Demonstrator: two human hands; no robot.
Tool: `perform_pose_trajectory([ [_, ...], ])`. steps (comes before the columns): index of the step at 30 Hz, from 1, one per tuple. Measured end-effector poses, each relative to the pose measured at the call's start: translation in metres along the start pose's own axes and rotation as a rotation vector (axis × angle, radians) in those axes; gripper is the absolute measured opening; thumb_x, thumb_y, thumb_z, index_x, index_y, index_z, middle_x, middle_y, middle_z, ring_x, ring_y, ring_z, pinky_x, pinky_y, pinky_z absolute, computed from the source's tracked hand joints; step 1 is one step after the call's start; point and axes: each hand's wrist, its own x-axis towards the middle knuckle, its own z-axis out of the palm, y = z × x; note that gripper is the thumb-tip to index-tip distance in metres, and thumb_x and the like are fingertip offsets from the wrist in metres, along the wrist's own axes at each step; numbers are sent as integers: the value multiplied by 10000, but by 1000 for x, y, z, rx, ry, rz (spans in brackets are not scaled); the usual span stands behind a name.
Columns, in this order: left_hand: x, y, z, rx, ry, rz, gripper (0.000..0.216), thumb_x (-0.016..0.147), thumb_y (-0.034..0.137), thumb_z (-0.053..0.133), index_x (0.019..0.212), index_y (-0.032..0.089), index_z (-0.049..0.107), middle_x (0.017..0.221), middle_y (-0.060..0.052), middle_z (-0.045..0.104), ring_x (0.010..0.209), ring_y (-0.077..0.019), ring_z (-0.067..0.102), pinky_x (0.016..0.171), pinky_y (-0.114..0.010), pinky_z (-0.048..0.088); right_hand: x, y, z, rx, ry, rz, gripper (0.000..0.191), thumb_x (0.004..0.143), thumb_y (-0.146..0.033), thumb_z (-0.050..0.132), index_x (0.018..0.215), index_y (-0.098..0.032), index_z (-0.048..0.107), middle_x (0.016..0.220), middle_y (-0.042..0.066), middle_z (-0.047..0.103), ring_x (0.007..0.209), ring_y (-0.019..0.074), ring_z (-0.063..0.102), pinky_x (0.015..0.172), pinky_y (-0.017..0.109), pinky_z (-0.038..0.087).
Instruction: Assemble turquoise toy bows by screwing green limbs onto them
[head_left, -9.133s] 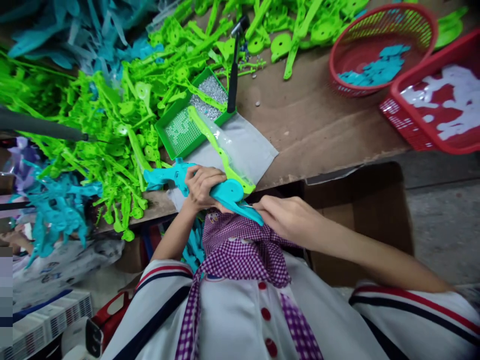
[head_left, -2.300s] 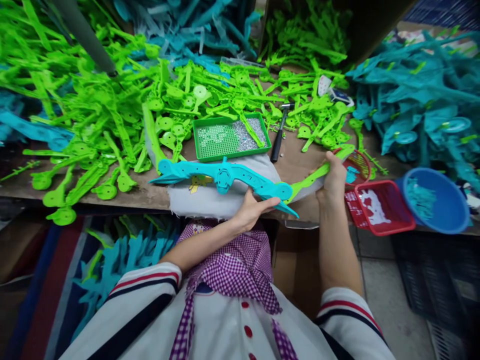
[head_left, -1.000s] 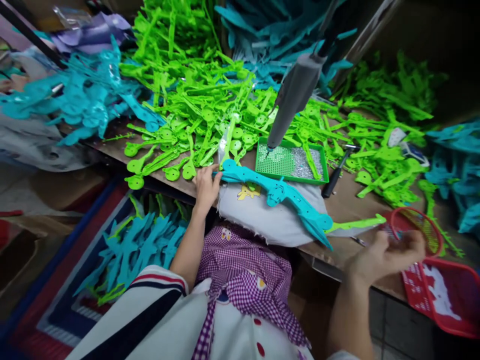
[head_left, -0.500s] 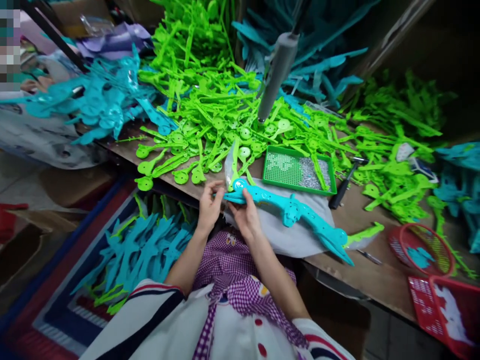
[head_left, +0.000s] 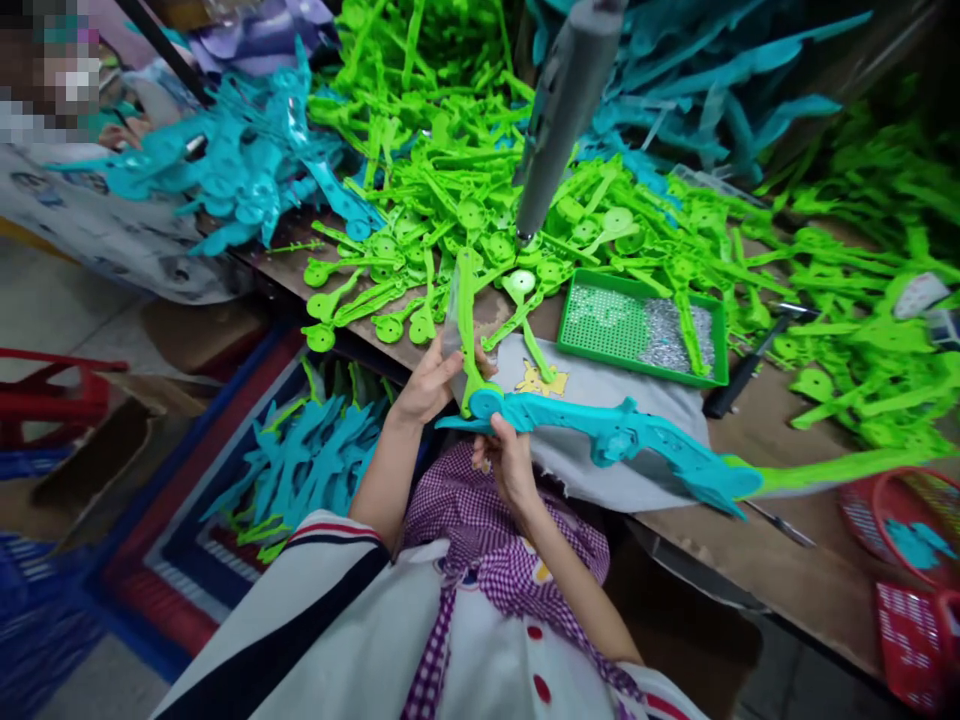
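A long blue plastic piece [head_left: 555,415], shaped like a toy bow, lies across the front of the table with a green arm at each end. My right hand [head_left: 514,465] pinches its underside near the left joint. The left green arm [head_left: 466,310] points up and away from the joint, with a clear plastic blade along it. My left hand [head_left: 431,385] is closed around the lower part of this arm and blade, its fingertips partly hidden behind them. On the far side, the right green arm [head_left: 847,470] stretches toward the red basket.
Loose green arms [head_left: 450,180] are heaped behind, under a hanging grey screwdriver [head_left: 551,130]. A green tray [head_left: 645,372] of small metal pieces stands beside a hammer [head_left: 750,365]. A red basket [head_left: 862,505] is at right. Blue-and-green pieces [head_left: 315,450] fill a crate at left.
My left hand has moved from the blue tip to the left green arm, which stands straighter. The blue piece has rolled somewhat, and its right green arm reaches farther out. The view has shifted.
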Motion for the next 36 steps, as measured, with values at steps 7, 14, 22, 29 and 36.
perform_pose_trajectory([
  [7,3,-4,-11,-1,27,-60,418,767,401,801,1102,206,645,1071,-88,759,1101,-306,722,922,-423,605,0,-6,8,43,-21,91,473,650,-641,748,659,-195,592,455,-19,597,328,114,522,328,222,438],
  [14,-26,-23,11,-151,270,-15,379,759,346,717,1102,218,617,1114,-74,761,1210,-261,669,1033,-400,539,3,-19,11,83,50,182,528,760,-665,609,515,-202,544,408,-9,551,284,88,460,289,212,391],
  [22,-20,-36,33,-234,534,72,399,828,496,670,1084,191,649,1151,-78,746,1180,-250,680,970,-338,558,11,-20,1,-92,27,115,588,694,-773,635,610,-194,570,432,-32,545,298,62,426,282,178,307],
  [29,-20,-39,36,-160,626,84,397,850,559,686,976,183,680,963,-57,760,1039,-240,721,929,-346,581,6,-18,12,88,132,-11,505,678,-601,761,650,-240,409,441,-148,282,346,19,176,304,160,150],
  [36,-15,-33,25,-141,484,101,439,815,557,749,1010,173,664,959,-69,759,1046,-256,728,954,-378,577,9,-21,4,27,63,-2,545,694,-682,735,626,-230,436,427,-119,351,349,30,293,318,168,238],
])
